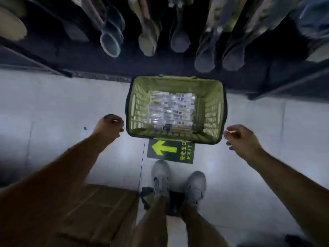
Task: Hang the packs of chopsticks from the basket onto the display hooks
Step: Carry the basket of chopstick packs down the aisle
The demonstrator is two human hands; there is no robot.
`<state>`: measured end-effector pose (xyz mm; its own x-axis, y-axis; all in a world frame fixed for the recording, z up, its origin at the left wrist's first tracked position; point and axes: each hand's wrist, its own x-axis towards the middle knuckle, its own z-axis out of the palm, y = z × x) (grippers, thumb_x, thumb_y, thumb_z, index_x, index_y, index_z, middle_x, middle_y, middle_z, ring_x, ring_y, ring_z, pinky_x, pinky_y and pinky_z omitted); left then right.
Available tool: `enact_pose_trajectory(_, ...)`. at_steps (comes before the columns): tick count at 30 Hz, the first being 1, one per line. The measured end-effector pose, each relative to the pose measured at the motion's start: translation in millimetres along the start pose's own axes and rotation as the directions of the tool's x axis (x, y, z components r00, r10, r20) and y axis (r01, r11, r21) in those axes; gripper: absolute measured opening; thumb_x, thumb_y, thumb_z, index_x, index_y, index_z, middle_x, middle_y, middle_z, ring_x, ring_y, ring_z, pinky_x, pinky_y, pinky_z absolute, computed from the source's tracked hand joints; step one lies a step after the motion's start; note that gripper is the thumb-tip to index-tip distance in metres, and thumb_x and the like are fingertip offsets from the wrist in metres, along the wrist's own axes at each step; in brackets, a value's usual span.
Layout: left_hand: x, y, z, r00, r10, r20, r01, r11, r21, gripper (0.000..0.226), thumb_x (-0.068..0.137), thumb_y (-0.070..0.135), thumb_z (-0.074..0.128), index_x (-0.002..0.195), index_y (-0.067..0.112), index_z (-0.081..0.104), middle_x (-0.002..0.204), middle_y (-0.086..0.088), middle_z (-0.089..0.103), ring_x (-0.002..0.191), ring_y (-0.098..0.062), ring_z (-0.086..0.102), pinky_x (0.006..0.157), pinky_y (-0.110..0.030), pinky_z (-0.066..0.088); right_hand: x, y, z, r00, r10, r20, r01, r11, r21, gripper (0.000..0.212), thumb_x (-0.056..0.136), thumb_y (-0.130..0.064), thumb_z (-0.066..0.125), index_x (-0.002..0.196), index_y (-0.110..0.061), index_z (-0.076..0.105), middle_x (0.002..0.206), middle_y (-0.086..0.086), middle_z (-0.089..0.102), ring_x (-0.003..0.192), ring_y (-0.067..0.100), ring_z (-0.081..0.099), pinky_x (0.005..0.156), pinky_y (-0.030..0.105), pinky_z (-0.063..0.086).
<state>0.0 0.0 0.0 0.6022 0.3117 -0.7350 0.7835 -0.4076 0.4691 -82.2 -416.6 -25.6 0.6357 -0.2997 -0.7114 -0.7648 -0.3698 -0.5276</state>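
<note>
A green plastic basket [211,111] stands on the floor in front of me, against the foot of the display rack. Several clear packs of chopsticks [170,109] lie flat in its bottom. My left hand [109,126] hovers just left of the basket's near corner, fingers curled into a fist with nothing visible in it. My right hand [239,138] hangs at the basket's right near corner, fingers loosely bent and apart, holding nothing. Neither hand touches the basket. The view is blurred.
Packaged utensils such as spoons [179,40] hang from the dark rack above the basket. A floor sticker with a yellow arrow and EXIT [170,150] lies before my grey shoes [161,177]. A brown cardboard box [96,211] sits at lower left.
</note>
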Motion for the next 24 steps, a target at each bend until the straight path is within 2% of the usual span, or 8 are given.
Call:
enact_pose_trajectory(4,86,-38,36,0.97,0.129,-0.204,-0.067,0.956,0.286,0.056,0.096,0.035,0.069,0.142,0.009,0.049,0.13,-0.01,0.062,0.106,-0.025,0.06,0.075,-0.024,0.042,83,31,38,0.979,-0.007,-0.206,-0.025,0.988,-0.151,0.062,0.089,-0.045,0.07,0.138,-0.013,0.048,0.103,0.005,0.067,0.106,0.034,0.065,0.089,0.043,0.053)
enact_pose_trajectory(6,116,-55,51,0.961,0.146,-0.237,-0.08,0.961,0.266,0.065,0.096,0.044,0.066,0.147,0.011,0.042,0.139,-0.011,0.059,0.115,-0.027,0.061,0.077,-0.028,0.047,116,44,49,0.95,-0.089,-0.298,0.018,0.972,-0.233,0.063,0.088,-0.051,0.067,0.135,-0.012,0.048,0.109,0.006,0.067,0.105,0.032,0.063,0.085,0.041,0.054)
enact_pose_trajectory(7,130,-61,56,0.958,0.147,-0.245,-0.085,0.966,0.246,0.062,0.097,0.045,0.063,0.146,0.012,0.043,0.135,-0.01,0.062,0.113,-0.026,0.063,0.076,-0.028,0.048,129,51,52,0.938,-0.136,-0.318,0.053,0.965,-0.257,0.059,0.088,-0.051,0.064,0.131,-0.013,0.05,0.099,0.0,0.067,0.094,0.029,0.064,0.076,0.038,0.053)
enact_pose_trajectory(10,157,-56,69,0.956,0.156,-0.25,-0.132,0.985,0.111,0.036,0.094,0.041,0.059,0.12,0.016,0.066,0.103,0.0,0.076,0.087,-0.019,0.071,0.075,-0.032,0.057,155,56,60,0.918,-0.165,-0.362,0.098,0.976,-0.196,0.044,0.088,-0.046,0.057,0.122,-0.02,0.05,0.079,-0.017,0.054,0.067,0.011,0.052,0.058,0.023,0.037)
enact_pose_trajectory(13,176,-45,72,0.966,0.111,-0.234,-0.133,0.988,-0.081,0.019,0.09,0.036,0.065,0.086,0.019,0.072,0.068,0.006,0.075,0.058,-0.01,0.068,0.066,-0.031,0.06,172,57,65,0.923,-0.123,-0.366,0.097,0.991,-0.089,0.033,0.086,-0.04,0.056,0.11,-0.018,0.058,0.09,-0.003,0.065,0.074,0.016,0.061,0.068,0.026,0.044)
enact_pose_trajectory(17,180,-37,69,0.982,0.103,-0.156,-0.118,0.988,-0.095,0.021,0.09,0.033,0.072,0.079,0.016,0.067,0.058,0.003,0.065,0.047,-0.01,0.059,0.06,-0.028,0.054,172,45,63,0.931,-0.029,-0.363,0.07,0.992,0.102,0.016,0.088,-0.032,0.058,0.081,-0.017,0.06,0.074,0.001,0.066,0.046,-0.001,0.057,0.046,0.018,0.043)
enact_pose_trajectory(21,148,-30,56,0.978,0.155,-0.138,-0.161,0.986,-0.036,0.024,0.087,0.04,0.069,0.079,0.018,0.065,0.056,0.006,0.063,0.045,-0.009,0.058,0.059,-0.029,0.053,134,31,46,0.897,-0.016,-0.441,0.051,0.996,0.069,0.029,0.092,-0.038,0.055,0.091,-0.01,0.062,0.091,0.015,0.07,0.075,0.027,0.067,0.065,0.034,0.053)
enact_pose_trajectory(24,102,-17,36,0.977,0.179,-0.114,-0.182,0.983,-0.022,0.027,0.087,0.043,0.066,0.079,0.017,0.064,0.054,0.007,0.063,0.048,-0.01,0.058,0.061,-0.03,0.052,86,28,20,0.898,0.017,-0.439,0.033,0.994,0.106,0.03,0.095,-0.038,0.055,0.089,-0.009,0.061,0.089,0.016,0.07,0.079,0.032,0.068,0.067,0.037,0.054)
